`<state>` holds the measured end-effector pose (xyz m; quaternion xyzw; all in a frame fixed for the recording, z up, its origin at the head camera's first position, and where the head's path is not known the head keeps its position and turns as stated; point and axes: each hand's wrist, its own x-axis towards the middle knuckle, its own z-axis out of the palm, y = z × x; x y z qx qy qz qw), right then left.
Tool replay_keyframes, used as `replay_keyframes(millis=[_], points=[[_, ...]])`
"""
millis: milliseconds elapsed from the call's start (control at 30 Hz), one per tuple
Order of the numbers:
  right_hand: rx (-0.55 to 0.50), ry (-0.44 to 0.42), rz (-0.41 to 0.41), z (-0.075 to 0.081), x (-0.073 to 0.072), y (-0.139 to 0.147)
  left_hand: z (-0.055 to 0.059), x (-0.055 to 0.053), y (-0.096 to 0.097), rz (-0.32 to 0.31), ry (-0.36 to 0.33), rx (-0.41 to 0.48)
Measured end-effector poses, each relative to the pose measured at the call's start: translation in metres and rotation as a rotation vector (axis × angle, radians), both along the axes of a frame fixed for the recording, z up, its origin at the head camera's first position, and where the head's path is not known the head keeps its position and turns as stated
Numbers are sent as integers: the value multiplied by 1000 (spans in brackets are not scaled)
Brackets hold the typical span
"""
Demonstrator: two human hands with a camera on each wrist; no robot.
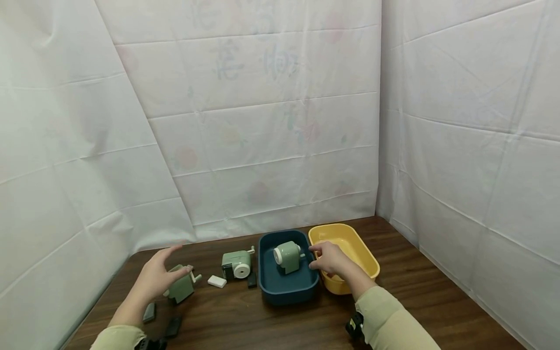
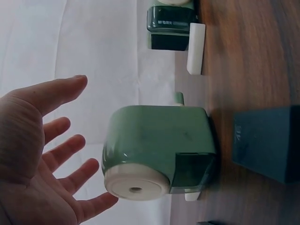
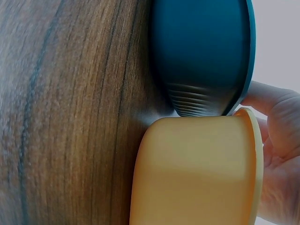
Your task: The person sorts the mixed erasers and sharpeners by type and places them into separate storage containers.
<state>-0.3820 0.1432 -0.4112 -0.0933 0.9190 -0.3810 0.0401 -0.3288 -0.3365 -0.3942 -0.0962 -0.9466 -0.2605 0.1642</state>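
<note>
On the left, my left hand [image 1: 155, 277] hovers with thumb and fingers spread, holding nothing. Just beyond it in the left wrist view stands a green crank pencil sharpener [image 2: 150, 140] with a cream round front. A second green pencil sharpener [image 1: 236, 265] is on the table farther right. Inside the dark blue bin [image 1: 286, 297] sits a third pencil sharpener [image 1: 288, 257], its crank toward my right hand [image 1: 332, 260]. That hand reaches over the adjoining bin rims, thumb and index finger parted. In the right wrist view its fingers are partly hidden behind the rims.
A yellow bin [image 1: 365, 250] stands against the blue bin's right side. A white block [image 1: 217, 281] and a small dark block [image 1: 252, 280] lie near the middle sharpener. Dark pieces [image 1: 173, 326] lie at the front left. White sheets [image 1: 280, 121] hang behind the wooden table.
</note>
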Motion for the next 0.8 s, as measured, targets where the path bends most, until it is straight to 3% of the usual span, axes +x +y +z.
replay_keyframes(millis=[333, 800], points=[[3, -5, -13, 0, 0, 0, -8, 0, -9, 6, -80, -12], [-5, -4, -7, -1, -1, 0, -17, -2, -18, 7, -112, -13]])
